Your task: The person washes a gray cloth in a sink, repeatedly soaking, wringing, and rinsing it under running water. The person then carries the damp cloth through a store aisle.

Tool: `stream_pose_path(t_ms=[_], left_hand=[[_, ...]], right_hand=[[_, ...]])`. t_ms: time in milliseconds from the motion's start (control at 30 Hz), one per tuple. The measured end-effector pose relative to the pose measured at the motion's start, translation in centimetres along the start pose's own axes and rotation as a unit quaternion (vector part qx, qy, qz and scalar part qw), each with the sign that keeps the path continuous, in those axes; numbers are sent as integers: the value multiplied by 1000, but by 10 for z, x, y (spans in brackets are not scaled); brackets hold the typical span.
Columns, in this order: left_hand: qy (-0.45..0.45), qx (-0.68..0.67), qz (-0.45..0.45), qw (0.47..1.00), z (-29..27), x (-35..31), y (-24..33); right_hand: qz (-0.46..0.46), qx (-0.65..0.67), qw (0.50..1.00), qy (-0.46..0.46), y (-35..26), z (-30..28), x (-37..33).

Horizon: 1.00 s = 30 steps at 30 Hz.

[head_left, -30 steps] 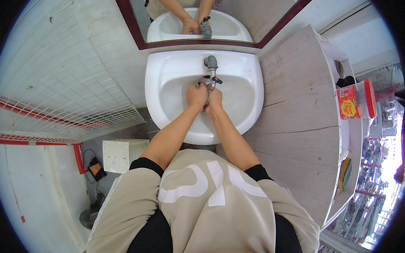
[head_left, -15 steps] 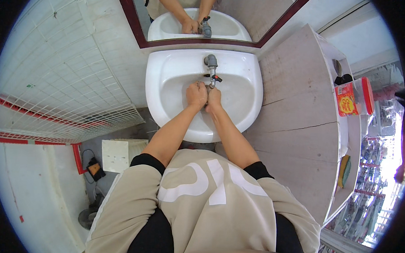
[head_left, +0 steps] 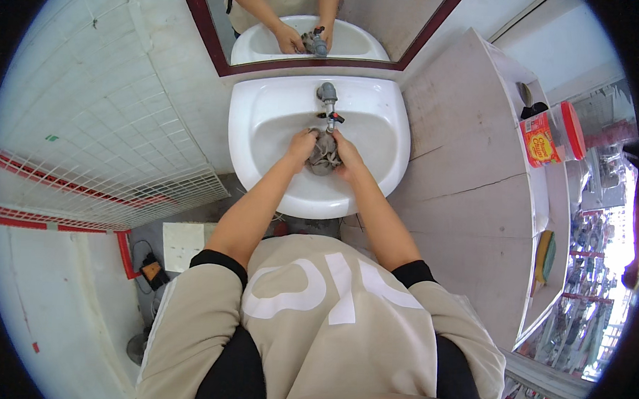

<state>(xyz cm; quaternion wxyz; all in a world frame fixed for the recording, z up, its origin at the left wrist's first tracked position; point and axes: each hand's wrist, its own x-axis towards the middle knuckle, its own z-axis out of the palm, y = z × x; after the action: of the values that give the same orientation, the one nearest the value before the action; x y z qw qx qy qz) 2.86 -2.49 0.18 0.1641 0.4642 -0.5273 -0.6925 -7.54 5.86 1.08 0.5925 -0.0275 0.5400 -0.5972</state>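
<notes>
In the head view, a person's two forearms reach over the front edge of a white sink, converging on the basin from either side. The left hand, fingers curled, grips the left side of a bunched grey cloth; the right hand clasps its right side, its fingers partly hidden. The cloth hangs between them, just below the tap, which rises near the middle of the sink's back edge. Beyond that edge, a mirror reflects both hands. Large white characters, partly lost in folds, cross the beige shirt. Off the sink's right edge, by a shelf, a red-lidded clear jar wears a red-orange label with yellow print.
</notes>
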Motion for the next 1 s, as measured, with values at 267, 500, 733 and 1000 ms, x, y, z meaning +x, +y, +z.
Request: stream_pose_path(t_ms=[267, 500, 733, 1000], left_hand=[[-143, 42, -43, 988, -34, -54, 37], [-82, 242, 226, 940, -43, -88, 58], [-141, 350, 187, 907, -52, -104, 119], [-109, 493, 276, 818, -65, -116, 160]], right_hand=[[-82, -296, 951, -26, -26, -10, -62], [-245, -483, 838, -71, -70, -14, -96], [-328, -552, 764, -62, -121, 0, -129], [-338, -739, 583, 1, -136, -12, -130]])
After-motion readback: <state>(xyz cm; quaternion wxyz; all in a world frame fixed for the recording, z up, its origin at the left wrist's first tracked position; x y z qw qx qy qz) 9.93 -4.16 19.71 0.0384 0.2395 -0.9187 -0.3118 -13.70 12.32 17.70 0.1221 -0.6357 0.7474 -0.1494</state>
